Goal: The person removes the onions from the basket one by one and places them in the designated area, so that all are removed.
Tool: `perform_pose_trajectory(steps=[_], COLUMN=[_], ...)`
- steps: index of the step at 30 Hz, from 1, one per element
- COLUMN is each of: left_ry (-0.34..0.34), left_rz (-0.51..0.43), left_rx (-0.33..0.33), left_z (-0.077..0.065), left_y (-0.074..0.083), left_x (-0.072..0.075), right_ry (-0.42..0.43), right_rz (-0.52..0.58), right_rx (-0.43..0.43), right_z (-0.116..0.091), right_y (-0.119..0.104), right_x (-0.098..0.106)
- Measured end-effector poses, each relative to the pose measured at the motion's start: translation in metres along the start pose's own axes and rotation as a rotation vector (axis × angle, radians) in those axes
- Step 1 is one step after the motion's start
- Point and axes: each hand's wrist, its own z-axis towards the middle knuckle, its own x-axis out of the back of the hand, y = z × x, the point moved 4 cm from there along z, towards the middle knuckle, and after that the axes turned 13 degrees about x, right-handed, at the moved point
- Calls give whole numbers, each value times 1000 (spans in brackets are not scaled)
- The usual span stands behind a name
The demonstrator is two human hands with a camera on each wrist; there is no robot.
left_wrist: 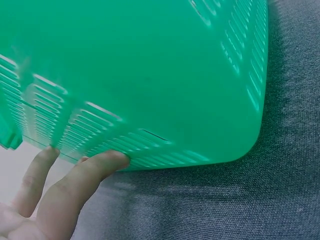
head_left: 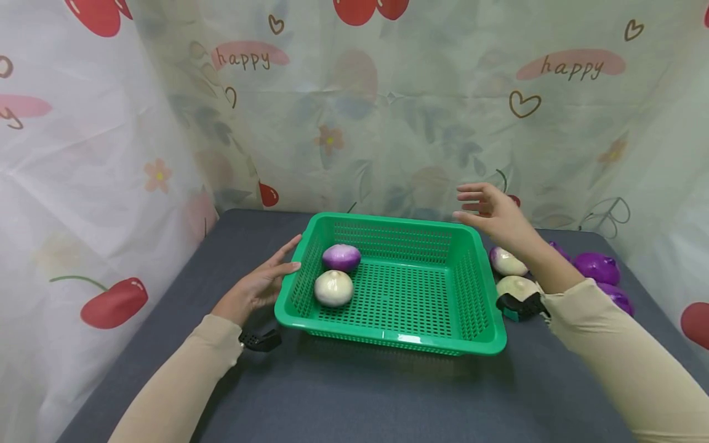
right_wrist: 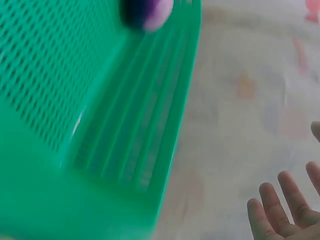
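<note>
A green plastic basket (head_left: 388, 335) with slotted sides sits on the dark table. Inside it, toward the left end, a purple-and-white onion (head_left: 341, 257) lies just behind a white onion (head_left: 334, 288). My left hand (head_left: 257, 286) is at the basket's left side, its extended fingers touching the outer wall, as the left wrist view also shows with the fingertips (left_wrist: 117, 159). Above the basket's back right corner my right hand (head_left: 493, 212) is raised, fingers spread and relaxed, with nothing in it.
Right of the basket, partly hidden by my right forearm, lie white onions (head_left: 506, 261) and several purple onions (head_left: 597, 267). A printed curtain (head_left: 388, 123) hangs behind and along both sides of the table (head_left: 388, 400). A black band is on each wrist.
</note>
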Motion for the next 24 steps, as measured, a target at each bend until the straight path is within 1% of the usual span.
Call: perform_pose_trajectory(steps=[3, 6, 8, 12, 15, 18, 21, 24], left_ry=[-2, 6, 5, 2, -2, 0, 2, 2], left_rz=[6, -11, -17, -26, -21, -19, -23, -37], left_rx=[-5, 3, 7, 6, 3, 5, 9, 17], left_z=[0, 0, 0, 1, 2, 1, 1, 0], left_y=[0, 0, 0, 0, -1, -1, -1, 0], left_x=[0, -1, -1, -1, 0, 0, 0, -1], right_ry=[-46, -94, -125, -197, -263, -331, -402, -472], right_rz=[84, 144, 180, 222, 228, 259, 293, 295], right_rx=[30, 63, 71, 61, 42, 31, 28, 25], right_z=[15, 27, 32, 41, 44, 46, 46, 45], right_y=[-11, -21, -25, -31, -31, -29, -24, -20], right_x=[-27, -55, -73, -109, -134, -156, -173, -186])
